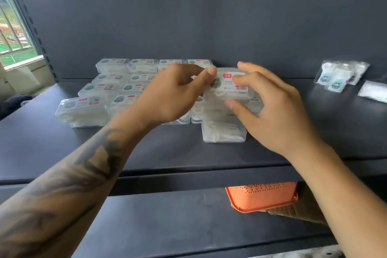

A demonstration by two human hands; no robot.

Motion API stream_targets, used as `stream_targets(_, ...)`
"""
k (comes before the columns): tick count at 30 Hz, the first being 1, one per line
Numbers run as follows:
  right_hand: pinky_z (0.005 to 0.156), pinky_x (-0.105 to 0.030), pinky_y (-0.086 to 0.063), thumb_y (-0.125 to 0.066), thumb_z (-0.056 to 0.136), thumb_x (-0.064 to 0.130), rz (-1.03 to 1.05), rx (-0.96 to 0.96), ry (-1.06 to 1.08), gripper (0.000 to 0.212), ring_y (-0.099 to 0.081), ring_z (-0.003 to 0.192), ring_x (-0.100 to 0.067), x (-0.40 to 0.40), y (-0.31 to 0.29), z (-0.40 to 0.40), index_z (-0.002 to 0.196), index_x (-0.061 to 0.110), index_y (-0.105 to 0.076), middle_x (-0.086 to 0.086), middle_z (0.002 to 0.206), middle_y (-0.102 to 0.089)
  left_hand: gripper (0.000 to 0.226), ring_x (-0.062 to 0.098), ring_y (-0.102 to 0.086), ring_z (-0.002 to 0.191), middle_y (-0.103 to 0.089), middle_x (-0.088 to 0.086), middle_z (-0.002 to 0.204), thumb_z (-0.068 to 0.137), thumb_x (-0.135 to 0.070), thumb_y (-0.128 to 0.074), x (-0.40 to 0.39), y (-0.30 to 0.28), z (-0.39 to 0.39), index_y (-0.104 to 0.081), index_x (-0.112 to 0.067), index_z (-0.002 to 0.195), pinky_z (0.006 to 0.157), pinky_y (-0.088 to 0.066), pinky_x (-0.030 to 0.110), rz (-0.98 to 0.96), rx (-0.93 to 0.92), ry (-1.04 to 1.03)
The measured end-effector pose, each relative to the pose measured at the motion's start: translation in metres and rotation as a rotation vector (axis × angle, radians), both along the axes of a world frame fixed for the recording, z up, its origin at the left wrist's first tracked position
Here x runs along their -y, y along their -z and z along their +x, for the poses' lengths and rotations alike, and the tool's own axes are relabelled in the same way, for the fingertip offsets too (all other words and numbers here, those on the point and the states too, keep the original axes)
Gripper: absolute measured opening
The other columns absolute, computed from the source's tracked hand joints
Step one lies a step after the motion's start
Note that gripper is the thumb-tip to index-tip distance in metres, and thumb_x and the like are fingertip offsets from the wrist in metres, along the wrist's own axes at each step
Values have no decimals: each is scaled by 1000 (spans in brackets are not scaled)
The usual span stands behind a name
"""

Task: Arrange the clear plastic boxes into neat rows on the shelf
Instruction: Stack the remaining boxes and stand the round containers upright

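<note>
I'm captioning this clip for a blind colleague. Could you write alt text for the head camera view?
Both hands hold one clear plastic box above a dark shelf, the left hand pinching its left end and the right hand curled round its right side. Rows of matching boxes sit behind and left; small packets lie far right.

I see a shop: dark display shelving [188,153], labelled clear boxes [83,109] in rows, bagged goods [341,75] alongside.

Shelf [209,153]: dark, flat.
Left-centre: clear boxes [83,109] in rows.
Far right: small packets [341,75].
</note>
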State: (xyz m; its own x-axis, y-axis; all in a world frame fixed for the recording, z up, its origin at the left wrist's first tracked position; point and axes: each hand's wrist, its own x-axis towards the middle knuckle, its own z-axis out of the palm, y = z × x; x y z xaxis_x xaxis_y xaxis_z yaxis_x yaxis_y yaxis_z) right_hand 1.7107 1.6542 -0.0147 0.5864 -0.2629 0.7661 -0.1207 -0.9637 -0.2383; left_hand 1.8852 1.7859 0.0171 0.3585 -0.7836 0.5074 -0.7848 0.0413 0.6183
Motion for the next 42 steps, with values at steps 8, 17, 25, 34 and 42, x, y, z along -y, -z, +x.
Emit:
stream_targets(8,93,-34,-43,-77,89,25,97,-286,196,30,-58,118,-29,89,-39,49,113,13,-64,-7,129,-65,68,22,-18,156,-24,-10,168,95,-80,-20,42,0,17,-28,-50,155,121,-5,67,614,384,-197)
stream_targets(17,82,-36,-45,-75,89,40,161,-515,294,31,-55,99,-25,163,-54,101,114,31,-59,-4,122,-60,69,21,-25,153,-30,-13,164,92,-82,-17,53,17,18,-31,-51,152,119,-18,61,599,417,-181)
stream_targets(25,81,-36,-44,-76,90,40,181,-529,265,30,-58,98,-26,179,-44,123,114,30,-61,-2,119,-62,67,20,-30,149,-35,-16,160,92,-83,-20,55,21,23,-35,-51,150,117,-22,62,576,416,-189)
stream_targets(34,94,-43,-52,-77,89,37,162,-545,262,23,-60,106,-26,172,-44,131,108,34,-64,-1,127,-63,67,19,-29,149,-34,-16,160,92,-81,-20,55,20,22,-34,-51,151,117,-23,58,584,412,-199)
stream_targets(42,112,-36,-35,-60,100,27,117,-573,275,43,-44,140,-26,162,-52,120,143,24,-58,-4,154,-46,67,19,-30,150,-34,-17,160,92,-82,-21,56,21,22,-35,-52,150,117,-21,59,583,414,-203)
